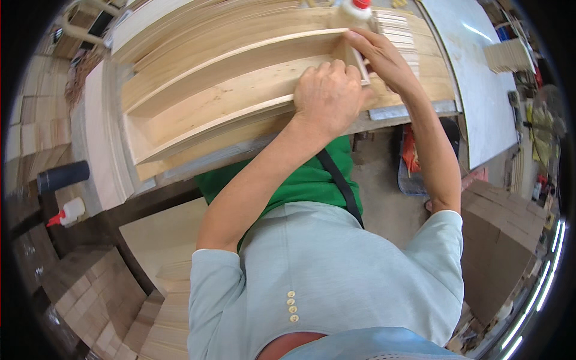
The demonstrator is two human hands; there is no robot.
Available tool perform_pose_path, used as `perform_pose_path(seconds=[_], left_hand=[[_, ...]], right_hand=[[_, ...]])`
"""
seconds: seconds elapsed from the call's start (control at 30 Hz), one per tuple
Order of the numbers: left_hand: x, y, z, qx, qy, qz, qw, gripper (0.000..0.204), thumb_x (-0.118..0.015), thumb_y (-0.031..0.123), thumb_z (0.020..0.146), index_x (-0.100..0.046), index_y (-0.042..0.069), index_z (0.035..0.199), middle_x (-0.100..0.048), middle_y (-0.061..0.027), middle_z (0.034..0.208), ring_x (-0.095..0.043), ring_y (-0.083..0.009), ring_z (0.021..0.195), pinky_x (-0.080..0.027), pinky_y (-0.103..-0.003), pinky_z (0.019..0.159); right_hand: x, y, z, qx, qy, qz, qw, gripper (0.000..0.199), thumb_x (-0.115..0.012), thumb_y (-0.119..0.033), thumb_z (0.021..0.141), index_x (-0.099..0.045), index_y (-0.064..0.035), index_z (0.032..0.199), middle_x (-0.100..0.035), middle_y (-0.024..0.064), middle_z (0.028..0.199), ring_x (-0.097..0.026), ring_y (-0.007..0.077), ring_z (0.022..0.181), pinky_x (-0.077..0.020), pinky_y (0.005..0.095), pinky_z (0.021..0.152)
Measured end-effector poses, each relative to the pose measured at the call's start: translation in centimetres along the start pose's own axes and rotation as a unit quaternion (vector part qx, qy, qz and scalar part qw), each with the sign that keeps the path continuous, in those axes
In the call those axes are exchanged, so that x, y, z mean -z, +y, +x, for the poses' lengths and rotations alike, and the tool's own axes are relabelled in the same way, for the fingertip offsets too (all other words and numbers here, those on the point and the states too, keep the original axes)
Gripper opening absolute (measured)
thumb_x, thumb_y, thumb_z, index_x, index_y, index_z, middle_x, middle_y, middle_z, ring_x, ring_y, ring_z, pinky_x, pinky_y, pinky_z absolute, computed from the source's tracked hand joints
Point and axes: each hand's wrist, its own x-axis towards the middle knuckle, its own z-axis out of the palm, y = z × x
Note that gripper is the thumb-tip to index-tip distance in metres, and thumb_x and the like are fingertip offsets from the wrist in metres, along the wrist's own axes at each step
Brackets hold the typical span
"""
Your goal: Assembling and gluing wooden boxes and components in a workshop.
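Note:
A long, shallow, open-topped wooden box (216,99) of pale wood lies across the workbench in front of me, tilted slightly, its right end farther away than its left. My left hand (329,99) is closed over the near side wall close to the right end, knuckles up; its fingertips are hidden inside the box. At the far right corner, my right hand (384,57) grips the short end panel (358,60), with the thumb along the top edge and the other fingers mostly hidden behind the panel.
Long thin wooden strips (204,30) are stacked behind the box. A white bottle with a red cap (354,15) stands beyond its right end, next to short wooden slats (397,39). At left are light boards (105,132), a dark cylinder (63,177) and a red-tipped white bottle (72,210).

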Motion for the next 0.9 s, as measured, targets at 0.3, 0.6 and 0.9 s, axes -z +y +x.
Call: perform_pose_path(seconds=[0.3, 0.6, 0.9], left_hand=[[19.8, -14.3, -8.6, 0.105, -0.161, 0.137, 0.972, 0.112, -0.086, 0.026, 0.049, -0.031, 0.009, 0.145, -0.035, -0.0151, 0.146, -0.028, -0.0336, 0.137, -0.027, -0.041, 0.111], [20.9, -18.4, -9.7, 0.184, -0.238, -0.029, 0.953, 0.111, -0.084, 0.008, 0.048, -0.031, 0.012, 0.145, -0.036, -0.0145, 0.138, -0.035, -0.0354, 0.127, -0.030, -0.041, 0.109], [19.4, -18.1, -10.2, 0.186, -0.195, -0.038, 0.962, 0.109, -0.084, 0.007, 0.047, -0.034, 0.012, 0.144, -0.037, -0.0119, 0.136, -0.036, -0.0337, 0.123, -0.033, -0.040, 0.106]], right_hand=[[1.1, -3.3, -2.3, 0.337, -0.012, -0.325, 0.884, 0.089, -0.074, -0.049, 0.072, -0.034, -0.0139, 0.144, -0.039, 0.0158, 0.139, -0.040, 0.0324, 0.127, -0.0376, 0.0440, 0.105], [-0.5, -5.4, -1.3, 0.257, -0.141, -0.369, 0.882, 0.107, -0.082, -0.014, 0.051, -0.031, -0.0152, 0.145, -0.034, 0.0142, 0.142, -0.034, 0.0350, 0.130, -0.0315, 0.0447, 0.111], [-0.4, -4.6, -1.3, 0.243, -0.127, -0.326, 0.905, 0.105, -0.077, -0.010, 0.049, -0.034, -0.0167, 0.144, -0.034, 0.0117, 0.143, -0.031, 0.0329, 0.134, -0.0280, 0.0445, 0.114]])
